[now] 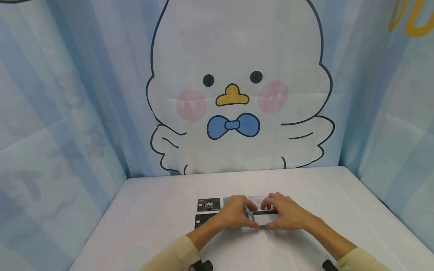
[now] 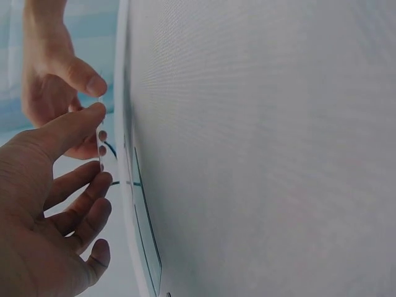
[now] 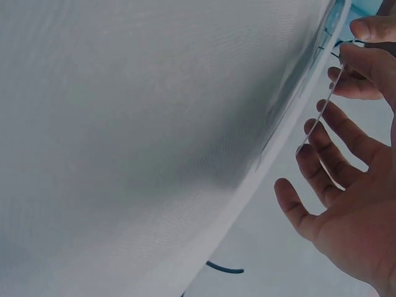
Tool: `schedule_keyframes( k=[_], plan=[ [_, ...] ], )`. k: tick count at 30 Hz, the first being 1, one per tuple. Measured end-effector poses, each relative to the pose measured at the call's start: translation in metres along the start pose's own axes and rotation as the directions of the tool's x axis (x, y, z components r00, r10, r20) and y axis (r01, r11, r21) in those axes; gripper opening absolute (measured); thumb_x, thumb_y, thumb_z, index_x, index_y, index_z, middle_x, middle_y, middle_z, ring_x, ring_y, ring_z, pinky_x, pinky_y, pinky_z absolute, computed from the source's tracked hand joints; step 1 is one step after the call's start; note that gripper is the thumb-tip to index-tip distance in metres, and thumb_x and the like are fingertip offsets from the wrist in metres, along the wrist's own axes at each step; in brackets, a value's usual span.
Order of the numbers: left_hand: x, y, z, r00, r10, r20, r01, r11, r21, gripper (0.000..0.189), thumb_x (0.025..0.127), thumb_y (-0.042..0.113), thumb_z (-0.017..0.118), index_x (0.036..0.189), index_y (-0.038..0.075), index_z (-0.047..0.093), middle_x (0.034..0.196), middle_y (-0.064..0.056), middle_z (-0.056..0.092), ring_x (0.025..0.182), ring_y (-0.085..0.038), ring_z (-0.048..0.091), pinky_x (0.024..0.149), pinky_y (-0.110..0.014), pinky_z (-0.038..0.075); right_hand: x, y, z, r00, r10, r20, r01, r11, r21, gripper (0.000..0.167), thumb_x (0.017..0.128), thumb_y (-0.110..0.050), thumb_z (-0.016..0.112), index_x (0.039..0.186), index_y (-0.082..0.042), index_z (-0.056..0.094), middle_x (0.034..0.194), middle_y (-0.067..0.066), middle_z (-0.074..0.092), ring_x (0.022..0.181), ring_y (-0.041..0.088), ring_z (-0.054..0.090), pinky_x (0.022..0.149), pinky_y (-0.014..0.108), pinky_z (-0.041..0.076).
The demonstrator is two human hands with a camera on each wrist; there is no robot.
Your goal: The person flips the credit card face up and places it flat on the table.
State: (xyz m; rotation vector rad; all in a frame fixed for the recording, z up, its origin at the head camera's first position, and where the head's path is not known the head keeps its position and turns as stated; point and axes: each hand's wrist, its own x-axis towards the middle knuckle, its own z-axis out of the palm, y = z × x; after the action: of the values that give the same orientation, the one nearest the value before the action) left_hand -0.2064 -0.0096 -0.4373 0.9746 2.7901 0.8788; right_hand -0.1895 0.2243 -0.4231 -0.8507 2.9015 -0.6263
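Between my two hands is a white card with a black stripe (image 1: pixel 265 219), held a little above the table, over the right end of a group of cards. My left hand (image 1: pixel 234 212) pinches its left edge between thumb and fingers. On the opposite edge, my right hand (image 1: pixel 288 213) grips with the thumb below and fingertips above. In the left wrist view the card (image 2: pixel 101 148) shows edge-on at the fingertips of the left hand (image 2: pixel 55 185). The right wrist view also shows the thin card edge (image 3: pixel 320 114) against the fingers of the right hand (image 3: pixel 346 179).
A black "Vip" card (image 1: pixel 208 204) lies left of the hands, with another dark card (image 1: pixel 202 219) nearer me. Partly covered by the hands are a blue card (image 1: pixel 225 201) and a pale card (image 1: pixel 255 200). A white cloth covers the table (image 1: pixel 152 210); printed curtains (image 1: pixel 101 94) surround it.
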Motion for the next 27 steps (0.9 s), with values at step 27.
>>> schedule_keyframes(
  k=[27],
  plan=[
    [-0.0064,-0.0047,-0.0025,0.999,-0.031,-0.010,0.029,0.982,-0.188,0.045,0.078,0.031,0.093,0.118,0.015,0.078,0.105,0.004,0.074,0.090,-0.007,0.063,0.073,-0.018,0.049,-0.0010,0.0030,-0.0042,0.999,-0.036,-0.021,0.037,0.997,0.066,0.043,0.076,-0.044,0.089,0.109,-0.024,0.070,0.096,-0.015,0.061,0.085,0.008,0.055,0.073,0.026,0.044]
  ],
)
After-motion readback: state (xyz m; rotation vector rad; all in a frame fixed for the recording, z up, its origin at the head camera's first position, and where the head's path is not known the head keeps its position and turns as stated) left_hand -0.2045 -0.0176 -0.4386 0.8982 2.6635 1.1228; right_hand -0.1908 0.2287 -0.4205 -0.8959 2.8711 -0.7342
